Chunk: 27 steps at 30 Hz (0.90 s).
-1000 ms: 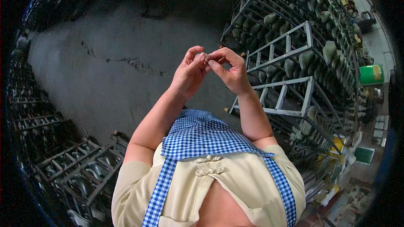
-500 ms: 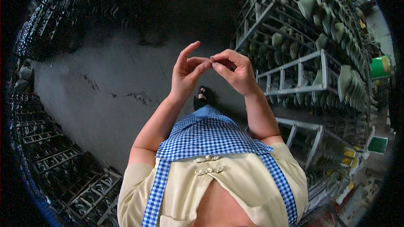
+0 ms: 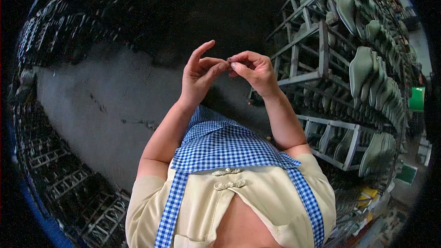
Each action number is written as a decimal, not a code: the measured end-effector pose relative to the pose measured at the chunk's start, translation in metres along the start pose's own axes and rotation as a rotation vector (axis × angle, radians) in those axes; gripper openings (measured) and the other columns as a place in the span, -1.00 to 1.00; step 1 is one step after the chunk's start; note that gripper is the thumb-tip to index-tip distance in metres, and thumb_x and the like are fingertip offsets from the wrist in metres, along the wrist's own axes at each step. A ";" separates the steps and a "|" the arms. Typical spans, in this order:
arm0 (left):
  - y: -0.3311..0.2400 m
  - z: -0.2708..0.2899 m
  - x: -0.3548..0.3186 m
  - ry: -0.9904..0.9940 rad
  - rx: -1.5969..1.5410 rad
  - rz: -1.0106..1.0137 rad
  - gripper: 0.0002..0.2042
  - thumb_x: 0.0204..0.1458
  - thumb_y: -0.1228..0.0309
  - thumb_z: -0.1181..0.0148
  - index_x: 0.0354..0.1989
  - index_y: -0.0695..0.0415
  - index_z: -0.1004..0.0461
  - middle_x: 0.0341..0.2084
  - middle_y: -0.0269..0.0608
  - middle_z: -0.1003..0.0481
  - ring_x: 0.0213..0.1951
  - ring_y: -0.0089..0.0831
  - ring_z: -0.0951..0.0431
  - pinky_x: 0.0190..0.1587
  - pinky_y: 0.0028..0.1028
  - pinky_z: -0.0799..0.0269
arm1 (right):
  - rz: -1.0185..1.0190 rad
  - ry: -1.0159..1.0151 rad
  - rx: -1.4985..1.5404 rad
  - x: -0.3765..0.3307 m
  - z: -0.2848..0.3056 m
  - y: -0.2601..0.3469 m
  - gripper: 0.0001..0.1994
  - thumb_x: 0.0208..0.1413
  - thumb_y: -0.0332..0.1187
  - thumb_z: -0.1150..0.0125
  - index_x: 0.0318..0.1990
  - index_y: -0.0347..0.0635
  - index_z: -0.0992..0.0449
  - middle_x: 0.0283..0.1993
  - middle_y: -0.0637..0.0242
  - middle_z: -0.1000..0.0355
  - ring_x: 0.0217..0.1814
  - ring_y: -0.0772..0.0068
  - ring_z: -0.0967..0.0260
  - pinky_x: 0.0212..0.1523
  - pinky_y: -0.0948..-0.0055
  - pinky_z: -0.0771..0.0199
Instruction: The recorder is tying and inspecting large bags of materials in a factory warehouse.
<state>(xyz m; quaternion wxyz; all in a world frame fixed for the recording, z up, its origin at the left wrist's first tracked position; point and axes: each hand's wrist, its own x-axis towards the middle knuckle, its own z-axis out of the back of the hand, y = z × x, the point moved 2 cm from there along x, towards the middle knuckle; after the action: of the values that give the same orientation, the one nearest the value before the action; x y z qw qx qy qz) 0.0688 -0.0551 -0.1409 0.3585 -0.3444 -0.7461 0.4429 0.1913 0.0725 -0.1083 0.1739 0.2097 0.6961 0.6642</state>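
In front of my chest, above the floor, both hands meet at the fingertips. My left hand [image 3: 197, 77] is pinched, thumb against a finger, while one finger points up and away. My right hand [image 3: 258, 74] closes thumb and forefinger at the same spot, its tips touching or nearly touching those of the left. Whatever sits between the fingertips, if anything, is too small to make out. Below the hands hangs a blue and white checked apron [image 3: 229, 149] over a cream short-sleeved top.
Metal racks [image 3: 301, 77] stand close on the right, filled with rows of pale grey-green shoe lasts [image 3: 361, 74]. Darker racks [image 3: 69, 179] line the left side. Grey floor [image 3: 101, 124] runs between them. Far right are a green object [image 3: 416, 99] and some yellow items [image 3: 367, 196].
The racks on the right have shifted down the picture as my body moves forward. My foot is out of sight. Both hands keep their pinch, slightly further left.
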 end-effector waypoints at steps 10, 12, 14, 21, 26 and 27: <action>0.025 0.085 0.263 0.131 0.114 0.009 -0.44 0.15 0.57 -0.18 0.32 0.09 -0.15 -0.21 -0.11 -0.59 -0.11 -0.41 -0.60 0.00 -0.39 -0.53 | -0.057 -0.140 -0.147 0.258 0.055 -0.001 -0.88 0.11 -0.42 -0.25 -0.26 -0.28 -0.59 -0.38 0.40 -0.54 -0.35 0.67 -0.47 -0.28 0.63 -0.50; 0.026 0.098 0.321 0.156 -0.008 0.038 -0.45 0.16 0.56 -0.17 0.32 0.08 -0.15 -0.21 -0.12 -0.59 -0.10 -0.38 -0.61 0.00 -0.37 -0.55 | -0.030 -0.113 -0.065 0.311 0.072 0.008 -0.87 0.11 -0.41 -0.25 -0.26 -0.28 -0.59 -0.38 0.40 -0.54 -0.35 0.66 -0.47 -0.29 0.62 -0.51; 0.032 0.106 0.373 0.154 -0.080 0.109 -0.45 0.16 0.55 -0.18 0.32 0.09 -0.15 -0.22 -0.11 -0.59 -0.11 -0.37 -0.61 0.00 -0.36 -0.54 | -0.032 -0.114 -0.042 0.351 0.089 0.016 -0.87 0.12 -0.43 -0.23 -0.24 -0.29 -0.59 -0.35 0.36 -0.55 -0.33 0.63 -0.48 -0.28 0.59 -0.54; 0.071 0.097 0.512 0.181 -0.090 0.124 -0.50 0.13 0.53 -0.23 0.23 0.13 -0.20 -0.23 -0.09 -0.59 -0.12 -0.38 -0.61 -0.02 -0.40 -0.54 | 0.329 -0.120 -0.806 0.456 0.166 0.048 -0.90 0.03 -0.49 -0.28 -0.28 -0.28 -0.58 -0.36 0.25 -0.56 -0.35 0.44 -0.54 -0.34 0.50 -0.54; 0.099 0.095 0.617 0.123 0.286 0.023 -0.57 0.10 0.56 -0.26 0.11 0.16 -0.24 -0.28 -0.09 -0.61 -0.19 -0.41 -0.63 -0.12 -0.46 -0.54 | 0.617 -0.068 -1.213 0.557 0.222 0.048 -0.88 -0.12 -0.48 -0.34 -0.39 -0.23 -0.52 -0.45 0.23 -0.48 -0.41 0.19 -0.49 -0.40 0.35 -0.53; 0.104 0.093 0.645 0.114 0.389 -0.019 -0.58 0.10 0.57 -0.26 0.09 0.17 -0.24 -0.29 -0.08 -0.61 -0.21 -0.42 -0.63 -0.14 -0.47 -0.54 | 0.630 -0.059 -1.262 0.579 0.236 0.050 -0.87 -0.12 -0.48 -0.34 -0.39 -0.22 -0.52 -0.45 0.24 -0.47 -0.40 0.21 -0.48 -0.41 0.35 -0.52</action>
<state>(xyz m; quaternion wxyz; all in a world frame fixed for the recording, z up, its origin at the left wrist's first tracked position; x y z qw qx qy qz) -0.3152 0.4812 -0.1192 0.4641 -0.2862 -0.6282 0.5551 -0.1759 0.5777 -0.0509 0.0806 0.2784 0.0793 0.9538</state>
